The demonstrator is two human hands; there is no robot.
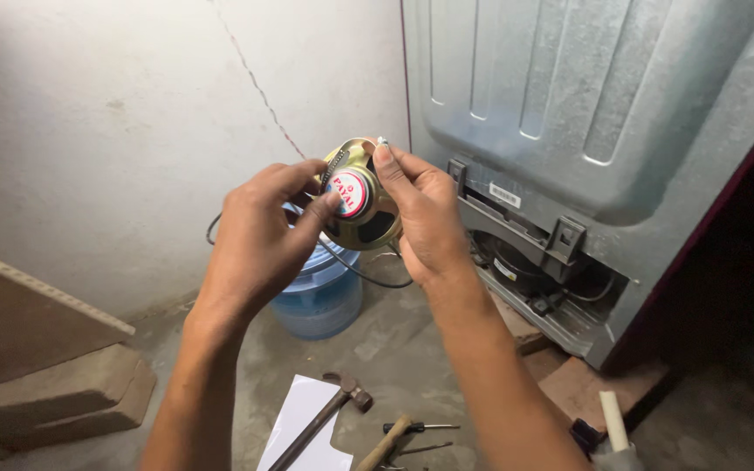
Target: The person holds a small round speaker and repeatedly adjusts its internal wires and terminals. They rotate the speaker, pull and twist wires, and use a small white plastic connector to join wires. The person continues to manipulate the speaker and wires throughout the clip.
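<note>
Speaker (361, 205), round stamped brass-toned metal, gripped by left hand (259, 235) and right hand (425, 214) fingers; cone side apparently hidden.

Brass-gold speaker (361, 194) frame with black cutouts, a red-and-white round label at the centre. Translucent blue water jug (320, 292) behind. Dull grey ribbed refrigerator back (569, 96), black compressor (510, 262) below. Whitish wall (133, 131) with a thin dark crack. Grey floor (394, 349); white paper sheet (303, 427); rusty brown hammer (325, 417); black wire (368, 277).
</note>
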